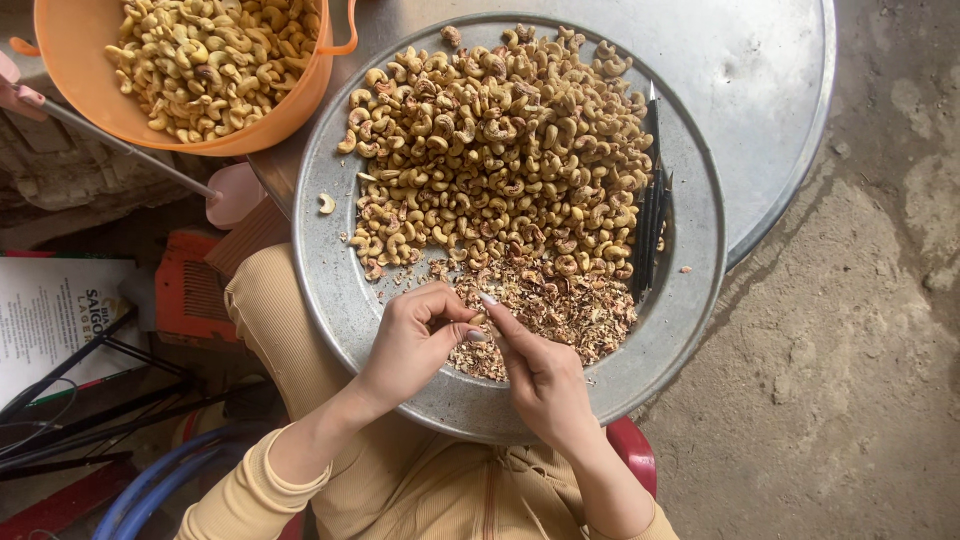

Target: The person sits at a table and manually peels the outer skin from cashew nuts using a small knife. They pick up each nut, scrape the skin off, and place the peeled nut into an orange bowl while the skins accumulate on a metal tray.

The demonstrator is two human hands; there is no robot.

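Note:
A wide round metal tray [335,290] rests on my lap, heaped with unpeeled cashew nuts [500,150]. A pile of brown skin flakes [560,310] lies at its near side. My left hand [410,340] and my right hand [535,370] meet above the flakes, fingertips pinched together on one cashew nut [478,321]. Several thin dark peeling tools [650,215] lie along the tray's right side. One peeled nut [327,203] sits alone near the left rim.
An orange plastic basket [90,70] of pale peeled cashews stands at the upper left. A larger metal tray [770,90] lies under the first. Concrete floor [850,350] is to the right; a red stool [635,450], a pink stick and printed paper are at the left.

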